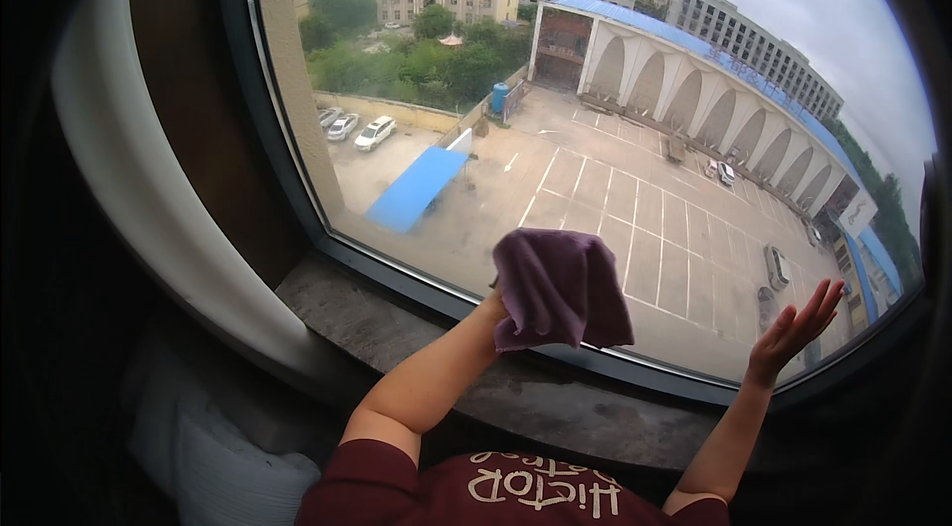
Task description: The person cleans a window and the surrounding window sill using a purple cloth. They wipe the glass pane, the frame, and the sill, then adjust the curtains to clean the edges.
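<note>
A purple cloth (558, 288) hangs spread over my left hand (500, 297), in front of the lower part of a large window pane (476, 191). The cloth covers nearly all of that hand, so its fingers are hidden. Whether the cloth touches the glass cannot be told. Farther right, my right hand (799, 329) is raised near the pane's lower right, its fingers apart and nothing in it. Both forearms reach over the dark stone windowsill (595, 407).
A dark window frame (416, 284) edges the glass. At the left hangs a pale curtain (171, 176), with white fabric (238, 459) below it. Beyond the glass lie a parking lot (669, 228), several cars, a blue canopy (419, 188) and buildings.
</note>
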A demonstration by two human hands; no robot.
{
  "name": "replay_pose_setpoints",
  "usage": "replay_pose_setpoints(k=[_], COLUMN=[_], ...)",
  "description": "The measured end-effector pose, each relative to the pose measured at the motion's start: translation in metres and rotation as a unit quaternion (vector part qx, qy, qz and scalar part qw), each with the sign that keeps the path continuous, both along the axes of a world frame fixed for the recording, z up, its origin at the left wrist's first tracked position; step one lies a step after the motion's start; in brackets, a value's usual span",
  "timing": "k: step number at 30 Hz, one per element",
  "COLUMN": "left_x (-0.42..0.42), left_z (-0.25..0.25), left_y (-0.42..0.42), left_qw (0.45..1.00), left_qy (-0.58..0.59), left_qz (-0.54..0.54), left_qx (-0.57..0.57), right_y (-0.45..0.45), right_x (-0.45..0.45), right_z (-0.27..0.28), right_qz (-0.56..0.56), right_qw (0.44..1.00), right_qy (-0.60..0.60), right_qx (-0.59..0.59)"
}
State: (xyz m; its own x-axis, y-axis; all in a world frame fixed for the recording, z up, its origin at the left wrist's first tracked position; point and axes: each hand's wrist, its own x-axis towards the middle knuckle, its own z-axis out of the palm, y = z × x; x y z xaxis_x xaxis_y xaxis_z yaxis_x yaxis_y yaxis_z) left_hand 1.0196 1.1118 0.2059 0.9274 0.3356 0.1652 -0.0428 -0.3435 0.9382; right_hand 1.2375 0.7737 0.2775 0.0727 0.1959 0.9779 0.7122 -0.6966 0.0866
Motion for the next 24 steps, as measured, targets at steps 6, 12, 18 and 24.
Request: replay_pose_setpoints(k=[6, 12, 18, 24], left_x=[-0.102, -0.079, -0.025, 0.022], left_z=[0.017, -0.018, -0.123, -0.114], left_y=[0.21, 0.203, -0.013, -0.159], left_qw=[0.651, 0.588, 0.635, 0.92], left_qy=[-0.11, 0.087, 0.354, 0.074], left_qz=[0.505, 0.619, 0.26, 0.047], left_qx=[0.556, 0.513, 0.636, 0.381], right_y=[-0.019, -0.011, -0.009, -0.019], right_x=[0.019, 0.031, 0.02, 0.0], right_z=[-0.019, -0.022, -0.015, -0.026], right_qz=[-0.014, 0.014, 0.035, 0.098], right_qw=[1.0, 1.0, 0.999, 0.992], right_qy=[0.013, 0.006, 0.016, 0.057], right_qx=[-0.013, 0.019, 0.01, -0.063])
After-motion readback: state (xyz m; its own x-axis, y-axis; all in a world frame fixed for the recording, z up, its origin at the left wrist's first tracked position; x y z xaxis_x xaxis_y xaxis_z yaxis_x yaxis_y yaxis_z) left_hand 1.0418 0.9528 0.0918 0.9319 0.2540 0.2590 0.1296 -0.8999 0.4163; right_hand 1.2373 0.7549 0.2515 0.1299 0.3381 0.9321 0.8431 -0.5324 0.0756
